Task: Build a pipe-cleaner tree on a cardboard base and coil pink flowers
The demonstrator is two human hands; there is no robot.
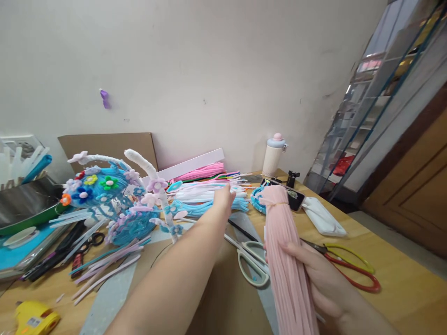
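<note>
My right hand is wrapped round a thick bundle of pale pink fuzzy stems, tied with a band near its top. My left hand reaches forward over the white stems and light blue stems; its fingers are mostly hidden, so what they hold, if anything, does not show. Pale green-handled scissors lie between my arms. Left of my left arm stands a flower decoration of blue fuzzy stems with colourful flowers and a white curved stalk.
A yellow glue gun lies at the front left, below a metal pot. Bright pink stems lie near the wall. At the right are a bottle, a white case and red-and-yellow-handled pliers.
</note>
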